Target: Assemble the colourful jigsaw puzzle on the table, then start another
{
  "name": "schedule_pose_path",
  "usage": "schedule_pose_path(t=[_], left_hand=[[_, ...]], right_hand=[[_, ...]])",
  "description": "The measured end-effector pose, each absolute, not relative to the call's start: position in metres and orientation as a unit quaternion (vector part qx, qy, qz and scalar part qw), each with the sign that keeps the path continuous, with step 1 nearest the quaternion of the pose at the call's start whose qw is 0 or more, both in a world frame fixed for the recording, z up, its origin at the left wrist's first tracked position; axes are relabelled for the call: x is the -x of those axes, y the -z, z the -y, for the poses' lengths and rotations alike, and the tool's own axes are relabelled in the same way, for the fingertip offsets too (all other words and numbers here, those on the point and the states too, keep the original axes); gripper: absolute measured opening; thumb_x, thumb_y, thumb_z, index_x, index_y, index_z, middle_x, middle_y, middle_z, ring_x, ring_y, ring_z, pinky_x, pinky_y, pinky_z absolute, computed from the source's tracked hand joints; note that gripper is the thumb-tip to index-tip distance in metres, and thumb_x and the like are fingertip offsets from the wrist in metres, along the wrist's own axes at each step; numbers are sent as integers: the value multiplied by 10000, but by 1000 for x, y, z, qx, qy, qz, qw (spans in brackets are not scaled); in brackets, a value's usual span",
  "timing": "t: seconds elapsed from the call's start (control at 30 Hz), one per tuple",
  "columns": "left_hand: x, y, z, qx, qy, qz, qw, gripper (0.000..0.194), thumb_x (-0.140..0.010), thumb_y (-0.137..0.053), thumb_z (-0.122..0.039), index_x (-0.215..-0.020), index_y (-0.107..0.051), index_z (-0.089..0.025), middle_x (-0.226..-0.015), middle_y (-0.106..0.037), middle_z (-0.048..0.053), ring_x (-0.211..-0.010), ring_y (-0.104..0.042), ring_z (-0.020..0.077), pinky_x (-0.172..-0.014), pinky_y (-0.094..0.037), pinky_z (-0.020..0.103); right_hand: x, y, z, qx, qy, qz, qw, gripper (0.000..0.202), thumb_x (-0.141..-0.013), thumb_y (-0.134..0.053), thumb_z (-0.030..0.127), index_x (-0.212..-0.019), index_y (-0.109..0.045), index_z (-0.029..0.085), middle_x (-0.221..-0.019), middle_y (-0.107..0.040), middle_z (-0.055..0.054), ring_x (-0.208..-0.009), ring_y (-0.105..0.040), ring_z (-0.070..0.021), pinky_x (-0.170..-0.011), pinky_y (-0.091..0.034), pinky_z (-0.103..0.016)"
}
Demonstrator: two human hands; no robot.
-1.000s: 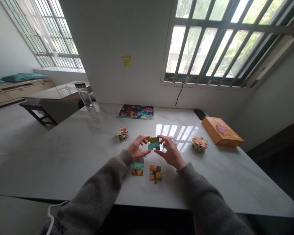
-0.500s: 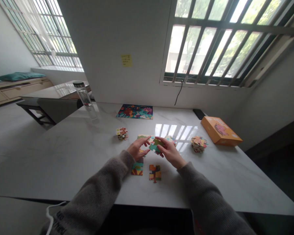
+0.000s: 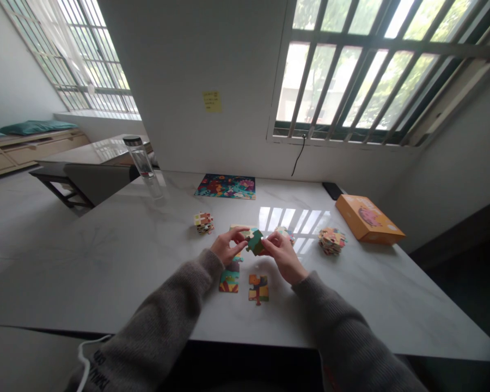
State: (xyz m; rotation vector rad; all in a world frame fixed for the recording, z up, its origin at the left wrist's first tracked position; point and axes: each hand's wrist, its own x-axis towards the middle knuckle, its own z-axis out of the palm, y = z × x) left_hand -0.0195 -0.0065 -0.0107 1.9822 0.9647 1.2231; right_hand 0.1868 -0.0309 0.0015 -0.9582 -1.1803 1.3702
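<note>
A green puzzle piece is held above the table between my two hands. My left hand pinches its left edge, and my right hand grips its right side. Below my left hand lies a strip of joined puzzle pieces, its upper part partly covered by the hand. Pale pieces show just behind my left fingers. Nearer to me, an orange and brown group of puzzle pieces lies on its own. A small pile of pieces sits behind my right hand, partly hidden.
One stack of puzzle pieces stands on the left, another stack on the right. A dark picture sheet lies near the wall. An orange box, a black phone and a glass bottle stand around the table.
The green piece has turned between my hands. My left fingers, apart from it before, now touch its left edge, and my right hand has shifted slightly.
</note>
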Motion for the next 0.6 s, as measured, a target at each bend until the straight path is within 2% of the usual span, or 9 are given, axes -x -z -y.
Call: schedule_pose_path(t=[0.07,0.13,0.27,0.43,0.5,0.6], left_hand=[[19,12,4,-710,-483,-372,353,279,-887,-641,-314,-1117,-679,-160,-901,-735,59,-786,-680,163,-774,-545,300],[19,12,2,-671,-507,-373,392,257,-875,-657,-358,-1013,-696,-145,-932,-744,79,-798,-690,171,-752,-559,294],[17,9,2,-616,-524,-377,451,323,-811,-724,-435,-922,-682,-135,-845,-747,72,-676,-668,152,-622,-555,266],[17,2,4,-587,-521,-377,492,415,-715,-807,-486,-888,-685,-130,-809,-742,64,-667,-671,156,-593,-560,263],[17,0,3,-579,-522,-384,495,443,-693,-820,-507,-875,-690,-126,-803,-740,63,-666,-670,154,-593,-564,265],[18,0,1,-565,-525,-397,497,480,-666,-834,-536,-861,-692,-121,-797,-741,64,-669,-675,156,-602,-569,269]], right_hand=[[-186,-1,32,403,-575,503,503,453,-728,-794,555,-752,-523,192,-728,-673,-10,-673,-648,-154,-660,-530,-309],[-184,0,34,413,-563,526,486,438,-736,-791,548,-741,-543,188,-668,-643,7,-627,-607,-134,-617,-484,-275],[-181,7,34,420,-529,581,453,410,-781,-753,540,-734,-554,185,-621,-615,19,-586,-542,-115,-573,-396,-245],[-182,12,31,427,-502,612,437,359,-845,-682,519,-773,-561,188,-639,-600,17,-596,-549,-129,-578,-418,-259],[-184,9,31,431,-458,636,447,291,-880,-648,472,-916,-595,188,-728,-628,-2,-656,-591,-151,-606,-467,-279],[-189,0,34,408,-327,713,468,345,-896,-643,355,-1203,-570,217,-1081,-653,-84,-928,-638,-203,-748,-543,-342]])
